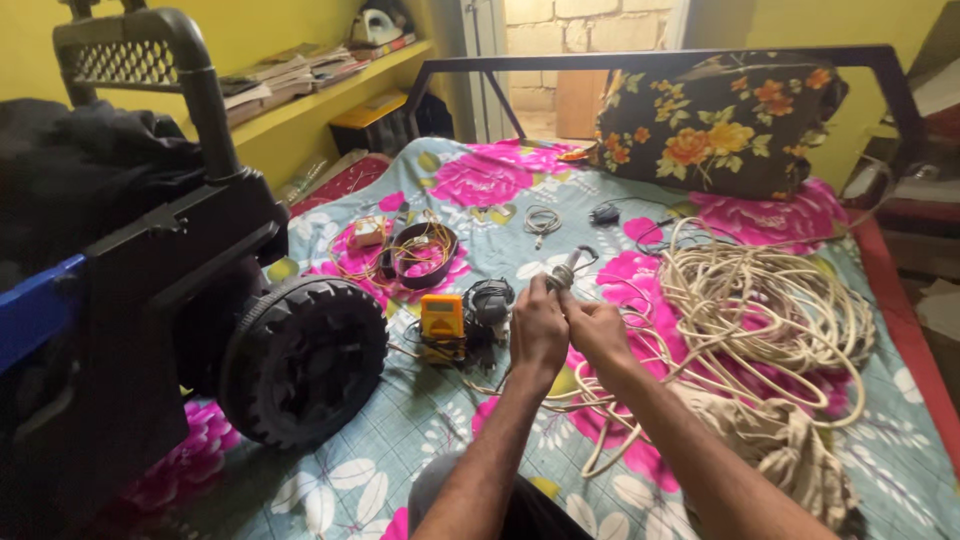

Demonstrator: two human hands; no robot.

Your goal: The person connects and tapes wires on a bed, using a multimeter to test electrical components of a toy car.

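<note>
My left hand (538,330) and my right hand (598,328) meet over the bed, both closed on a small grey metal part (563,273) with a wire end that sticks up from between them. A cream cable runs from the hands to a big loose coil of cream cable (770,300) on the right. Just left of my left hand lie an orange multimeter (441,318) and a round black part (490,300).
A black and blue toy ride-on car (150,270) with a large black wheel (303,358) fills the left. A black ring with yellow wires (421,252), a small wire coil (541,220), a floral pillow (715,120) and a crumpled beige cloth (790,450) lie on the floral bedsheet (480,180).
</note>
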